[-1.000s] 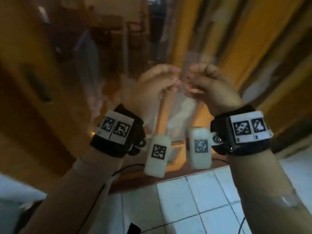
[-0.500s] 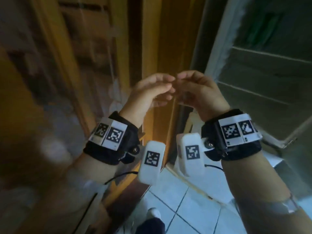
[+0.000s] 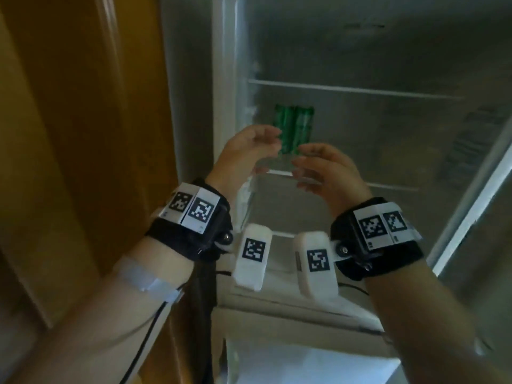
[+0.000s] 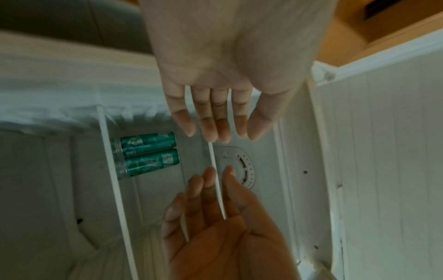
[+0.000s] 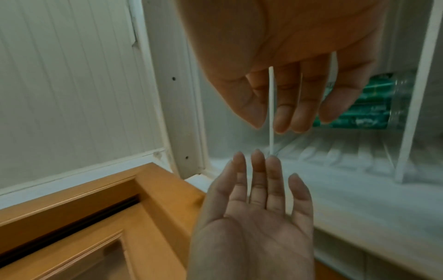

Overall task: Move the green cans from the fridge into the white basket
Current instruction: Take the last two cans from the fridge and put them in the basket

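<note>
The fridge point(image 3: 388, 51) stands open in front of me. Several green cans point(image 3: 295, 128) stand close together at the back left of the middle shelf point(image 3: 393, 187); they also show in the left wrist view point(image 4: 148, 153) and, partly hidden by fingers, in the right wrist view point(image 5: 364, 106). My left hand point(image 3: 263, 152) point(image 4: 220, 136) and right hand point(image 3: 304, 167) point(image 5: 292, 125) hover in front of the cans, palms facing each other, fingers loosely straight, holding nothing. The white basket is out of view.
A wooden door or cabinet point(image 3: 83, 134) runs along the fridge's left side. The fridge door's edge point(image 3: 471, 203) angles down on the right. An empty shelf point(image 3: 360, 90) sits above the cans, and a white compartment point(image 3: 304, 364) lies below the lower ledge.
My view has swung from the wooden door to the open fridge. My hands, fingertips together before, have parted and spread in front of the cans.
</note>
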`<action>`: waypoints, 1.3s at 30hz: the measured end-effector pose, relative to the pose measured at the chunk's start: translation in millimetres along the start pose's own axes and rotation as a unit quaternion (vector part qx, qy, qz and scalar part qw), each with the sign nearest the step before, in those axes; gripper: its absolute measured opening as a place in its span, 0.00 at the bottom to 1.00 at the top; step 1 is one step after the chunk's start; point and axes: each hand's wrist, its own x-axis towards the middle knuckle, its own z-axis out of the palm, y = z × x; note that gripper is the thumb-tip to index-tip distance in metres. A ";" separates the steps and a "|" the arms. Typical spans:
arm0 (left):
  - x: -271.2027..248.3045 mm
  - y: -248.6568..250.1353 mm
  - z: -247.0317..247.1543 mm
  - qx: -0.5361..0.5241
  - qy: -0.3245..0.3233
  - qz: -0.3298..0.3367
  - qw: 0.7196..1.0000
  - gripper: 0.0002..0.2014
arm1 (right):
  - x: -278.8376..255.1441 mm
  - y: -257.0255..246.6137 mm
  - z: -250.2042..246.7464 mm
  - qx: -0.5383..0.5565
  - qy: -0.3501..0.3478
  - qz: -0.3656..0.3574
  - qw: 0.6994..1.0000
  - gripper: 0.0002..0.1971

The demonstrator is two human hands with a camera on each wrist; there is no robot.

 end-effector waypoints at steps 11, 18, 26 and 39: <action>181.4 -67.0 34.8 0.000 0.081 -0.067 0.994 0.29 | 194.8 28.6 -51.2 0.019 0.087 0.078 0.993 0.24; 256.7 -108.6 38.9 0.000 0.140 -0.132 0.981 0.39 | 273.7 54.6 -60.4 0.011 0.062 0.132 0.989 0.41; 276.7 -128.3 32.6 0.052 0.075 -0.149 0.985 0.22 | 304.6 71.7 -65.7 0.013 0.001 0.124 0.992 0.45; 234.8 -129.8 41.6 0.036 0.086 -0.028 0.995 0.30 | 288.2 90.4 -74.8 -0.061 -0.089 0.012 0.994 0.42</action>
